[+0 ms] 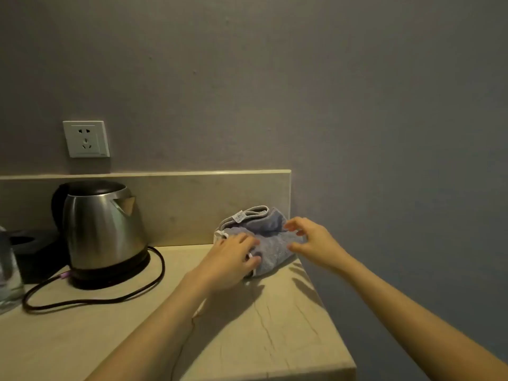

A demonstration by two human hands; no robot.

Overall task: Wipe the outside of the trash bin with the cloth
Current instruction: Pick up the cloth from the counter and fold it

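Note:
A blue-grey cloth point(270, 240) with a white hem and a small label lies bunched in the back right corner of the beige counter point(275, 325), against the backsplash. My left hand point(229, 259) rests on the cloth's left side, fingers curled over its edge. My right hand point(310, 244) hovers at the cloth's right side with fingers spread and bent, its fingertips touching or just above the fabric. No trash bin is in view.
A steel electric kettle point(103, 232) stands on its black base at the left, its dark cord point(132, 292) looping across the counter. A black box point(33, 251) and a clear glass container point(8, 273) sit at the far left. A wall socket point(85, 138) is above.

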